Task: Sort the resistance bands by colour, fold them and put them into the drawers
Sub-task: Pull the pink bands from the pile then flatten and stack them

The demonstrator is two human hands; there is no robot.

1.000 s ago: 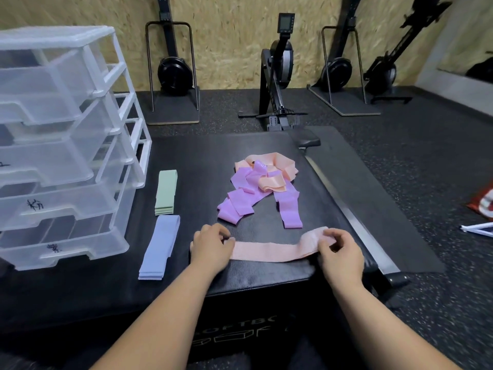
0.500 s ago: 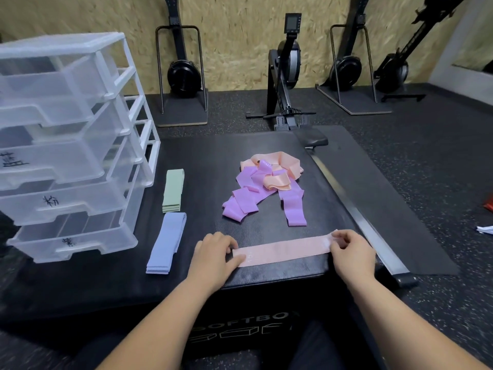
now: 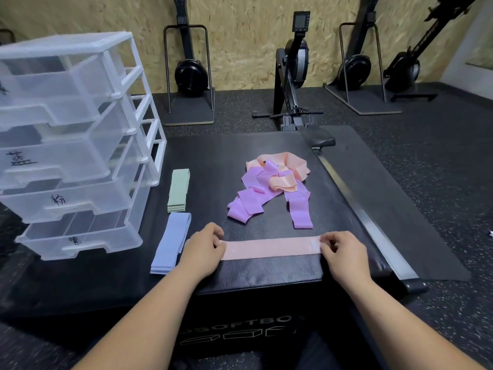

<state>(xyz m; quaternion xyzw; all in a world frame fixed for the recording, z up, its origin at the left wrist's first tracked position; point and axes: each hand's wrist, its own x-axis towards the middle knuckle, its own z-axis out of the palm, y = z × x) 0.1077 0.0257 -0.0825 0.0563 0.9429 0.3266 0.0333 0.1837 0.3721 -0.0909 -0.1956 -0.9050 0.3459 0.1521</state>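
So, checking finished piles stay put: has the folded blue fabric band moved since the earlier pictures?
No. The folded blue fabric band still lies end to end with the folded green fabric band, beside the clear plastic drawer unit.

We see the left forearm and right forearm bare to the frame's edge, the left hand and right hand uncovered; dark clothing between them is too dim to identify.

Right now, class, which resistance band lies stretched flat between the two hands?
The pink band, held at its ends by the left hand and right hand; the green bands and blue bands lie folded, the purple bands tangled.
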